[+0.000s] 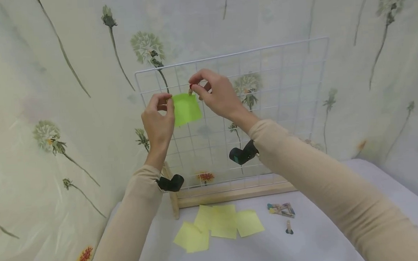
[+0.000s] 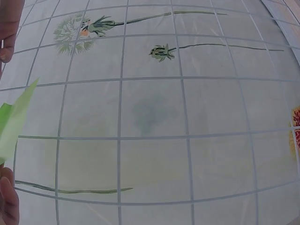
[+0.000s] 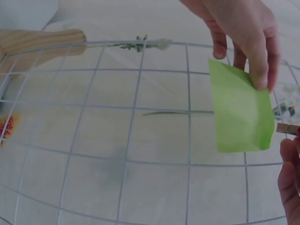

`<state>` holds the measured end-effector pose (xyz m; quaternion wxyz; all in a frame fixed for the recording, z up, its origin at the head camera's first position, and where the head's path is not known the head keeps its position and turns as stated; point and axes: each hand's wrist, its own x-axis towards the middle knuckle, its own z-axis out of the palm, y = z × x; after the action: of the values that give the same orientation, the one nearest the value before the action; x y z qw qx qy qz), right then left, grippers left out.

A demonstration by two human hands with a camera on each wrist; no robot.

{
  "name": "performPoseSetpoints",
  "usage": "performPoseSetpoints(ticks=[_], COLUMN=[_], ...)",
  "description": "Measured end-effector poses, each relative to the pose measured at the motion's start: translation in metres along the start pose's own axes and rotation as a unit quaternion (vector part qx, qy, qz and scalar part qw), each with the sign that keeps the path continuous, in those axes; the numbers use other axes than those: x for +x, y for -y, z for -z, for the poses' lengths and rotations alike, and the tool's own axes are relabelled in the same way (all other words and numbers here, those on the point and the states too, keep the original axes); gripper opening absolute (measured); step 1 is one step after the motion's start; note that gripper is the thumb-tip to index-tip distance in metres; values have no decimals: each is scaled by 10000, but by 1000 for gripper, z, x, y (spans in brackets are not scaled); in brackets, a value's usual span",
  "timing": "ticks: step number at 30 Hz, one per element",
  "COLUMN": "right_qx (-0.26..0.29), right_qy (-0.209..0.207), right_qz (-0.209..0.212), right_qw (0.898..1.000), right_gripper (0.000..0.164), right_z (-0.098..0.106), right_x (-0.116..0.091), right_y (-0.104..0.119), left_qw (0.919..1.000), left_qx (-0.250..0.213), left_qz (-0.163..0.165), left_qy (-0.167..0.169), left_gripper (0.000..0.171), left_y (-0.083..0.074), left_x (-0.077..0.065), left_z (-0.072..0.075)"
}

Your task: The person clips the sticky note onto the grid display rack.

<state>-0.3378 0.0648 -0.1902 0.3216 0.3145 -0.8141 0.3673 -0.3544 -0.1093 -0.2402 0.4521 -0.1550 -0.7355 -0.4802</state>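
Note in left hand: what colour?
Plain bright green; the note shows best in the right wrist view.

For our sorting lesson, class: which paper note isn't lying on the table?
The green note, held by the left hand before the wire grid; the yellow notes all lie on the table.

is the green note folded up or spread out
Spread out: the right wrist view shows the broad face of the green note with no fold across it, though the edge near the clothespin bends slightly.
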Motion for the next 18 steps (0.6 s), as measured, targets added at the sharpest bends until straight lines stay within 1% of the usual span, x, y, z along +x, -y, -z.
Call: performPoseSetpoints(ticks=[6, 13, 18], right_qx=[38, 158, 103], right_qy=[-80, -333, -406], right_qz=[-96, -116, -133], right_qw=[9999, 9993, 9990], right_gripper=[20, 20, 19], right_z=[0, 0, 0], right_x=[8, 16, 19], right_y=[1, 3, 2], left_qw=[10000, 9993, 9987], left_qx=[13, 345, 467], left_qz=[38, -82, 39], left_qy=[54, 74, 199], left_gripper=[14, 19, 21], left_y=[-4, -7, -11], left_x=[6, 14, 17], left_z=[-1, 0, 0])
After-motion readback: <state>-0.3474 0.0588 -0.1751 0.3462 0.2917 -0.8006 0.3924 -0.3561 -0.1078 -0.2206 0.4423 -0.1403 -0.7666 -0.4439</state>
